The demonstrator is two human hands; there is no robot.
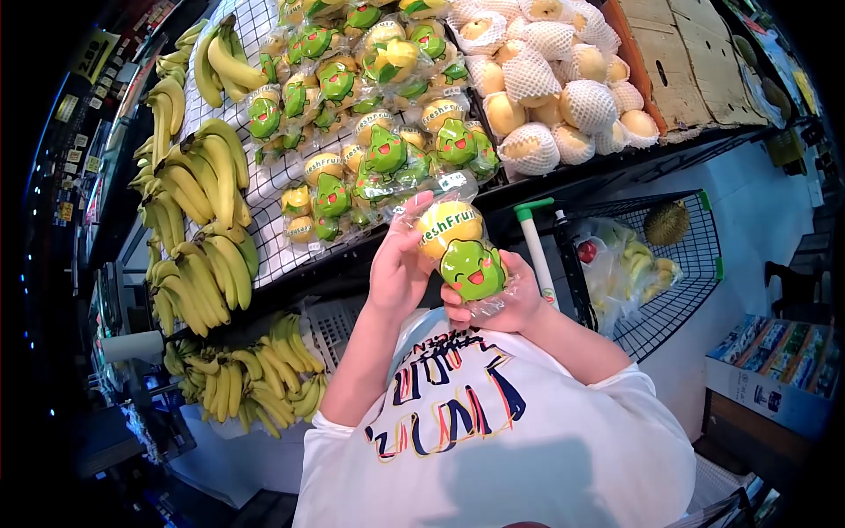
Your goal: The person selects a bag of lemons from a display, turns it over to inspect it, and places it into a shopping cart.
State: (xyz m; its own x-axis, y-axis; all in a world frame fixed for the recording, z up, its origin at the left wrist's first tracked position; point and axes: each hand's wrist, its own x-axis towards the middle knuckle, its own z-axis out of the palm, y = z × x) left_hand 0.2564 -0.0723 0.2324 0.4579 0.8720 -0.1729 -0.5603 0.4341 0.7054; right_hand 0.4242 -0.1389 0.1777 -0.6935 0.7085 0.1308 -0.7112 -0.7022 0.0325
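Between both hands, close to my chest, is a clear plastic bag of yellow fruit point(451, 231), printed with "FreshFruit" and a green smiling cartoon. My left hand point(398, 255) grips its upper left side, fingers curled behind the top. Around the lower right side my right hand point(518, 295) is closed, with fingertips under the bag's bottom edge. The kind of fruit inside is mostly hidden by the print. Just beyond, several matching bags point(385, 151) lie in rows on the display stand.
Bunches of bananas point(207, 180) line the stand's left side, with more bananas point(255, 374) lower down. Foam-netted round fruit point(588, 106) is piled at right beside cardboard point(695, 62). A shopping cart point(647, 321) holding bagged fruit point(647, 268) and a durian point(667, 223) stands to my right.
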